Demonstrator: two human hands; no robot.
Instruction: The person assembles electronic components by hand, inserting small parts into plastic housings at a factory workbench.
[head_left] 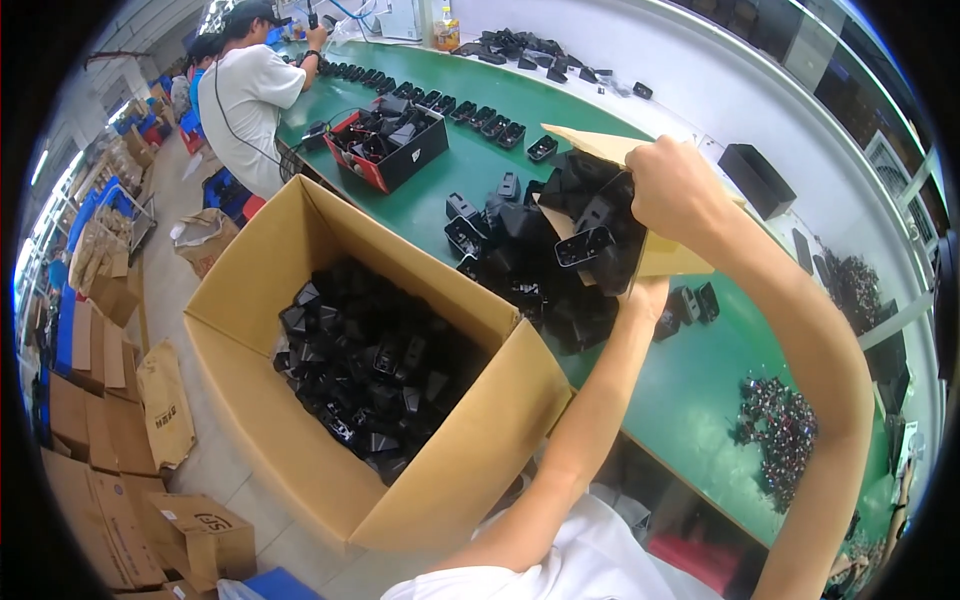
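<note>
A small cardboard box (672, 258) is tilted over the green table, its open side toward the left. My right hand (668, 185) is closed on its upper edge. Under the lower side, my left hand (648, 297) supports it, with the fingers mostly hidden behind the cardboard. Black plastic housings (585, 245) fill the box's mouth, and more lie heaped on the table (510, 230) just below and left of it. Left of the heap stands a large open carton (470, 455), its bottom covered with similar black parts (370, 370).
A red-and-black box (400, 155) of parts stands farther back, beside a row of housings (450, 105). Small electronic parts (778, 435) are piled at right. A black box (757, 180) sits by the wall. Another person (245, 100) works at far left; cartons (205, 540) stand on the floor.
</note>
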